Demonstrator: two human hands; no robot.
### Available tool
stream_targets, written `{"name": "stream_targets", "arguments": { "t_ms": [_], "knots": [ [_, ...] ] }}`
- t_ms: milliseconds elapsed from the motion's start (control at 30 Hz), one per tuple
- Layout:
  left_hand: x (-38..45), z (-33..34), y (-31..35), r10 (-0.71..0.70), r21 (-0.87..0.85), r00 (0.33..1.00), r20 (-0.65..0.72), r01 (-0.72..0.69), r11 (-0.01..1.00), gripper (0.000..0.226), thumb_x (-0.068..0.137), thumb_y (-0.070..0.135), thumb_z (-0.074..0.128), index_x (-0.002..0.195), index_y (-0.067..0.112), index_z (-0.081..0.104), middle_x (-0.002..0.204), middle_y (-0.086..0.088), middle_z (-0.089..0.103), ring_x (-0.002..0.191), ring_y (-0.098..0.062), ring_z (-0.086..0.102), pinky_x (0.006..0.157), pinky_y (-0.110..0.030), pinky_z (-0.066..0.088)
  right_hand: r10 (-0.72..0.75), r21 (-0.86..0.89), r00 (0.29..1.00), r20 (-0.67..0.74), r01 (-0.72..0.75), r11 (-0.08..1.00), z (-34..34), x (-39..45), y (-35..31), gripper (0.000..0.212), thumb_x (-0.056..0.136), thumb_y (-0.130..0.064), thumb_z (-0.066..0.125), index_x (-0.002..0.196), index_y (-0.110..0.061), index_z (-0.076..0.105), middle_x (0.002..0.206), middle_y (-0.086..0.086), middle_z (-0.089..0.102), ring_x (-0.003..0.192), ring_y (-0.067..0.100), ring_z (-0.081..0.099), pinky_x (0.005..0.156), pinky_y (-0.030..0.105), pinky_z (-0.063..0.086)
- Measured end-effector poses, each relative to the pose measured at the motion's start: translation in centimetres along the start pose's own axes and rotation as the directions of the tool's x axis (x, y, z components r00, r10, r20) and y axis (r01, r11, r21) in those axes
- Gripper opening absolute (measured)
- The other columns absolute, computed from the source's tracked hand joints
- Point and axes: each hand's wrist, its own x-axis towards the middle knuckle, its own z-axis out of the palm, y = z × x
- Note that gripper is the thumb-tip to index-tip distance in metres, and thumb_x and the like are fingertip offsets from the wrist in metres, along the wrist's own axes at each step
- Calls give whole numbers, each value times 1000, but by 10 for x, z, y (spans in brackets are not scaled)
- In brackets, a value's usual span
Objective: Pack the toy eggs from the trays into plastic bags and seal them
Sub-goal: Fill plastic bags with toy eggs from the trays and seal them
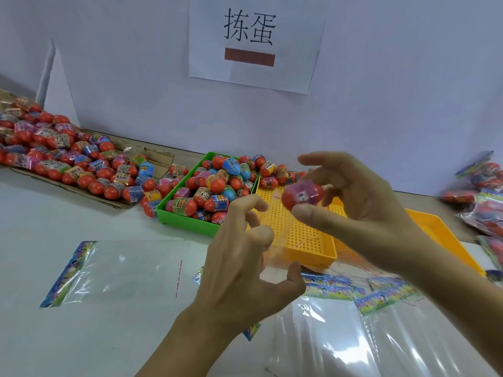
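Head view shows my right hand (362, 191) raised over the yellow tray (299, 235), pinching one toy egg (302, 197) between thumb and fingers; the egg is red with a pink-purple wrapper. My left hand (245, 257) sits just below and to the left, fingers curled around what looks like the thin mouth of a clear plastic bag (275, 254), though the film is so faint I cannot be sure how I am holding it. I judge I am about to drop this egg into that bag. Plenty is left to do: the green tray (187, 221) is heaped with eggs, more spill beside it, and a big pile lies on flattened cardboard (114, 202) at the far left of the desk (54, 219). The yellow tray is nearly bare apart from a few eggs at its far end. Some work seems done, since filled bags (484, 197) are stacked at the right edge. An empty bag (122, 270) with a colourful header strip lies flat at the left, and a sheaf of spare bags (353, 317) lies near me. On the wall a paper sign (255, 42) reads "拣蛋" above a reddish-brown bar. A few egg wrappers show a "6+" mark and barcodes; the brand lettering on them is too small to read.
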Motion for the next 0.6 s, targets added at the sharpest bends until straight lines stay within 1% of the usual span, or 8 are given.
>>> {"name": "stream_targets", "arguments": {
  "t_ms": [100, 233, 300, 367, 467, 533, 567, 600],
  "knots": [
    [-1, 1, 1, 62, 80, 997, 44, -66, 995, 61, 65, 22, 83, 99, 20, 33, 123, -6, 37, 77, -14, 44, 50, -27, 41, -54, -71, 997, 61, 58, 996, -3, 0, -5, 40, 75, -43, 79, 106, -34, 56, 102, -14, 67, 101, 12, 62, 75, 21, 42],
    [-2, 1, 3, 78, 112, 997, 26, -80, 990, 57, 67, 25, 80, 100, 21, 34, 124, -7, 36, 76, -21, 51, 51, -28, 44, -19, -162, 990, 140, 42, 986, -5, 1, -6, 29, 80, -47, 72, 106, -39, 62, 102, -18, 65, 105, 10, 59, 74, 20, 43],
    [-2, 0, 2, 62, 84, 998, 4, -62, 995, 51, 71, 28, 74, 100, 22, 33, 123, -6, 35, 75, -20, 50, 48, -26, 42, 2, -242, 989, 149, 35, 970, -6, 1, -6, 33, 79, -56, 73, 105, -39, 63, 95, -16, 65, 97, 7, 59, 69, 13, 41],
    [-2, -1, 1, 39, 83, 999, -11, -38, 996, 46, 73, 31, 71, 100, 22, 33, 123, -5, 34, 80, -21, 49, 48, -24, 41, -9, -335, 990, 143, 57, 940, -6, 0, -6, 39, 71, -60, 73, 102, -40, 60, 89, -18, 64, 87, 5, 58, 68, 9, 39],
    [-2, -1, 0, 8, 76, 1000, -17, -7, 997, 47, 72, 31, 70, 101, 23, 34, 122, -4, 35, 86, -21, 48, 49, -21, 41, 3, -392, 982, 187, 72, 917, -9, -1, -9, 38, 65, -63, 71, 94, -39, 63, 93, -24, 62, 90, 1, 55, 70, 9, 37],
    [-2, 0, -1, -8, 74, 1000, -11, 9, 997, 47, 71, 30, 70, 101, 24, 35, 122, -4, 35, 87, -22, 50, 49, -21, 42, 78, -368, 957, 278, 31, 930, -11, 1, -12, 34, 67, -66, 68, 89, -40, 70, 101, -19, 64, 100, 4, 54, 73, 11, 37],
    [-1, 0, -1, -18, 76, 1000, -6, 19, 997, 47, 71, 31, 70, 100, 23, 35, 121, -4, 35, 86, -23, 51, 49, -21, 42, 93, -350, 941, 324, 27, 937, -11, 1, -13, 32, 69, -65, 67, 88, -39, 72, 101, -17, 65, 101, 6, 54, 74, 13, 38],
    [-2, 0, -1, -24, 81, 1000, -2, 24, 996, 46, 71, 32, 70, 99, 23, 35, 120, -3, 35, 85, -22, 51, 49, -21, 40, 90, -334, 927, 363, 39, 942, -11, 1, -13, 31, 73, -63, 67, 88, -37, 73, 96, -16, 65, 96, 8, 55, 72, 16, 39]
  ]
}}
